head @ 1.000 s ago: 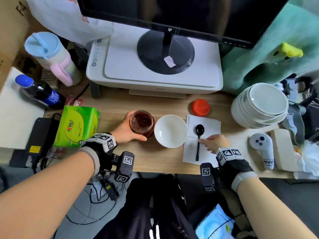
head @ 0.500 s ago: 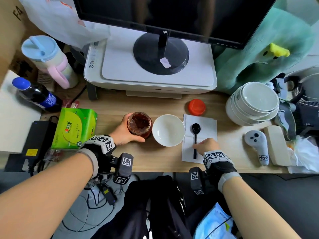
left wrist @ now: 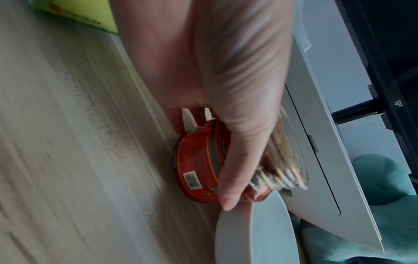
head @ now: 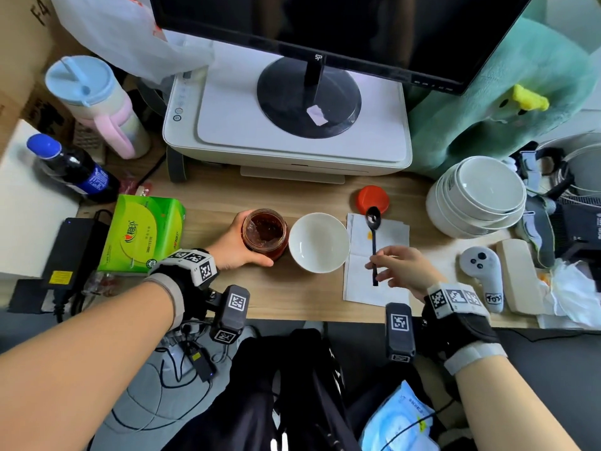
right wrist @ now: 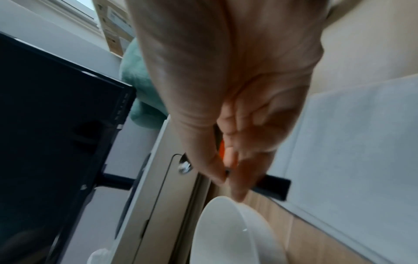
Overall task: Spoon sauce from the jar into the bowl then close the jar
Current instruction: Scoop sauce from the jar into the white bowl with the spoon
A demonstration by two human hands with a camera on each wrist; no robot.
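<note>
An open glass jar (head: 265,232) of dark red sauce stands on the wooden desk, and my left hand (head: 235,244) grips it from the left. In the left wrist view my thumb lies across the jar (left wrist: 199,166) with its red label. Right of the jar, touching it, sits an empty white bowl (head: 318,242), also seen as the bowl (left wrist: 255,232) and the bowl (right wrist: 226,232). My right hand (head: 395,263) pinches the handle of a black spoon (head: 374,236), lifted above a white napkin (head: 374,281). The jar's red lid (head: 372,197) lies behind the napkin.
A white printer (head: 292,131) with a monitor stand sits behind. A green tissue pack (head: 143,232) lies left of the jar. Stacked white bowls (head: 478,196) and a grey controller (head: 484,275) are at the right. A cola bottle (head: 71,170) and a tumbler (head: 94,102) stand far left.
My right hand has taken hold of the spoon's handle and raised it off the napkin, its bowl now over the lid's edge. My left hand has stayed on the jar.
</note>
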